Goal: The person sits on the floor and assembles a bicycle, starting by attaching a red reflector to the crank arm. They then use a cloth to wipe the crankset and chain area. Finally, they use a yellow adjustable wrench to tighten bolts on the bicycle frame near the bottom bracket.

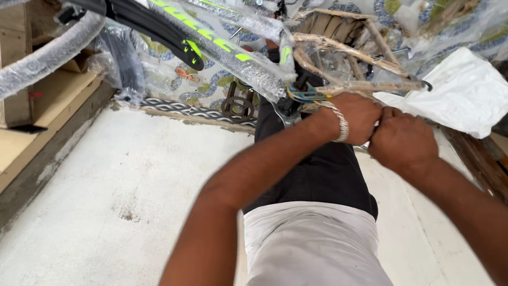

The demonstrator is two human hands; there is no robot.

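At 10 o'clock we note a foam-wrapped tube (42, 58) by wooden boards (32, 127). At 12 o'clock runs the plastic-wrapped bicycle frame (238, 53), black with neon green marks, a chainring (237, 105) just below it. Our left hand (360, 117), with a metal bracelet (339, 123) on its wrist, is clenched at the frame's lower end; what it grips is hidden. Our right hand (402, 140) touches it, fingers curled, grasp unclear. At 2 o'clock lies a white bag (460, 90).
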